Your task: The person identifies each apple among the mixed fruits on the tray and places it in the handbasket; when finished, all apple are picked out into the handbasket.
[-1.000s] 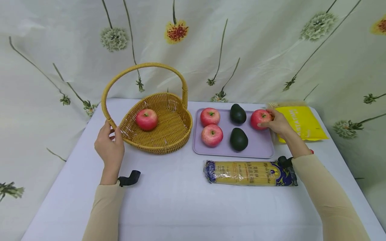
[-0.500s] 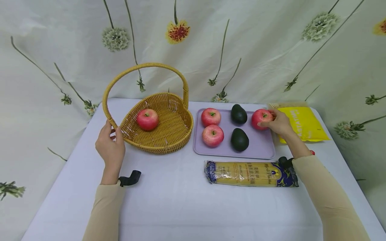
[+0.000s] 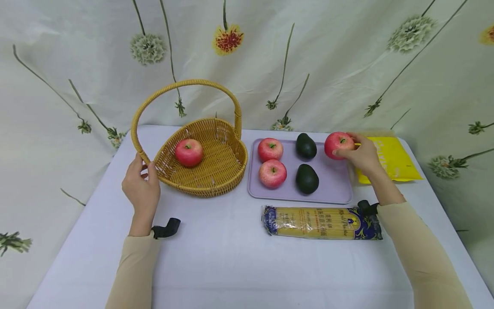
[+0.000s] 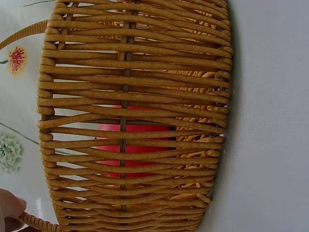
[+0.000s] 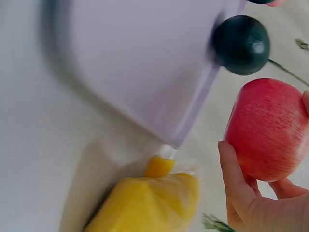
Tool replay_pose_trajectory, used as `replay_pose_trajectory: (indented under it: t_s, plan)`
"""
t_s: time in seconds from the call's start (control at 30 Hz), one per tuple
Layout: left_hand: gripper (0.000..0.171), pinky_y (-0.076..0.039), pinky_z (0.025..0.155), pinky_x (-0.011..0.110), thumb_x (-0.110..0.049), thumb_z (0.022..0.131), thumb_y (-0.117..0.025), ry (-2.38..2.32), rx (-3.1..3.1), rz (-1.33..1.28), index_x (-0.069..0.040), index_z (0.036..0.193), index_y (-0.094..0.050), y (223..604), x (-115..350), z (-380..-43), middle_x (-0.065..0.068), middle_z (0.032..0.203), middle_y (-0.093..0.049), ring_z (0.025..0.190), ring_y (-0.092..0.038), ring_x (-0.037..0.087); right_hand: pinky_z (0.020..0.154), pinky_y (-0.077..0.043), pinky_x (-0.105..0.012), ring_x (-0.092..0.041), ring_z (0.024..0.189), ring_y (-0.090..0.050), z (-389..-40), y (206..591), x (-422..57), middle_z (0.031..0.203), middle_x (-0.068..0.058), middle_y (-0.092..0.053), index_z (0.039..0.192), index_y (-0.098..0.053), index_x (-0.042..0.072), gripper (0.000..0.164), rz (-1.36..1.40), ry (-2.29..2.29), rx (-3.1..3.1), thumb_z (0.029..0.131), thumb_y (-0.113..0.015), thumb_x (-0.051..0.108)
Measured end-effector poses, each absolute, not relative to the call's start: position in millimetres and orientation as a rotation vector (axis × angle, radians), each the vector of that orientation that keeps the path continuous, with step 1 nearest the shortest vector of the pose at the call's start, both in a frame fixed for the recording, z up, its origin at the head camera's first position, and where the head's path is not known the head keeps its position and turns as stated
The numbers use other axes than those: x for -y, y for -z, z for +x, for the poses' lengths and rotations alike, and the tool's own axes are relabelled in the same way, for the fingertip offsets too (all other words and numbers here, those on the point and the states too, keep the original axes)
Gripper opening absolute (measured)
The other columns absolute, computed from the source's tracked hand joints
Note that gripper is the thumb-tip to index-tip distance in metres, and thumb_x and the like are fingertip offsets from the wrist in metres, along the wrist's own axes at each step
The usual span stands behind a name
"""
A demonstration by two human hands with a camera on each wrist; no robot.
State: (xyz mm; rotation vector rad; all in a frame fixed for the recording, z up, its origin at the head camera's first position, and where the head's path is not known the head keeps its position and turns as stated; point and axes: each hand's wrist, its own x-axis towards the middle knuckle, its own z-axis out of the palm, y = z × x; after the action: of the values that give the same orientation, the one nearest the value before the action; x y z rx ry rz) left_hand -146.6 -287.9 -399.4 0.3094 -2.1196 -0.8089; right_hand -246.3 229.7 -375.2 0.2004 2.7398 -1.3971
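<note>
My right hand (image 3: 364,156) grips a red apple (image 3: 338,145) between thumb and fingers, lifted over the right end of the lilac tray (image 3: 332,184). In the right wrist view that apple (image 5: 268,129) is held up clear of the tray. My left hand (image 3: 143,184) holds the handle of the wicker basket (image 3: 204,189) near its left base. One apple (image 3: 188,152) lies inside the basket; through the weave it shows red in the left wrist view. Two more apples, one at the back (image 3: 270,149) and one in front (image 3: 272,174), sit on the tray beside two avocados (image 3: 306,179).
A yellow pasta bag (image 3: 393,159) lies right of the tray, partly behind my right hand. A long pack of spaghetti (image 3: 320,222) lies in front of the tray. A flower-patterned cloth (image 3: 328,56) hangs behind the white table (image 3: 216,266).
My right hand has raised the apple off the tray, slightly up and to the right. The left hand stays on the basket handle.
</note>
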Motion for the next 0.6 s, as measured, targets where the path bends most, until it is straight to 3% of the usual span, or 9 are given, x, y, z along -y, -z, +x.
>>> replay_pose_trajectory:
  t_s: [0.17,0.3,0.4,0.5,0.6]
  plan:
    - [0.031,-0.055,0.075,0.054,-0.008,0.095,-0.058,0.815,2.122,0.309,0.003,0.124,-0.063,400,289,-146,0.023,0.114,-0.068,0.095,-0.069,0.04,0.104,-0.047,-0.052,-0.037,0.13,-0.038,-241,365,-224,0.15,-0.02,-0.037,0.153,-0.029,0.011,0.081,0.158,1.441,-2.756,0.086,-0.073,0.026]
    - [0.033,-0.055,0.076,0.055,-0.009,0.095,-0.058,0.817,2.127,0.309,0.004,0.125,-0.062,400,289,-146,0.024,0.116,-0.067,0.096,-0.068,0.041,0.092,-0.051,-0.032,-0.033,0.128,-0.038,-235,356,-216,0.149,-0.017,-0.038,0.152,-0.032,0.013,0.079,0.12,1.468,-2.761,0.086,-0.074,0.027]
    - [0.034,-0.055,0.077,0.055,-0.009,0.096,-0.058,0.815,2.129,0.313,0.004,0.127,-0.061,400,288,-146,0.024,0.116,-0.067,0.096,-0.068,0.041,0.08,-0.047,-0.017,-0.029,0.124,-0.039,-230,349,-207,0.146,-0.016,-0.04,0.151,-0.035,0.013,0.078,0.073,1.507,-2.75,0.085,-0.074,0.027]
    - [0.033,-0.056,0.077,0.055,-0.009,0.096,-0.058,0.816,2.13,0.314,0.004,0.126,-0.062,400,288,-147,0.024,0.116,-0.067,0.097,-0.068,0.04,0.076,-0.047,-0.016,-0.025,0.12,-0.039,-225,342,-197,0.143,-0.014,-0.042,0.149,-0.038,0.014,0.076,0.033,1.539,-2.731,0.084,-0.075,0.027]
    - [0.032,-0.056,0.076,0.054,-0.009,0.095,-0.058,0.823,2.127,0.311,0.004,0.124,-0.062,400,289,-147,0.024,0.115,-0.068,0.096,-0.068,0.04,0.078,-0.048,-0.023,-0.026,0.12,-0.039,-222,336,-185,0.142,-0.013,-0.043,0.148,-0.04,0.016,0.075,-0.014,1.552,-2.708,0.083,-0.076,0.027]
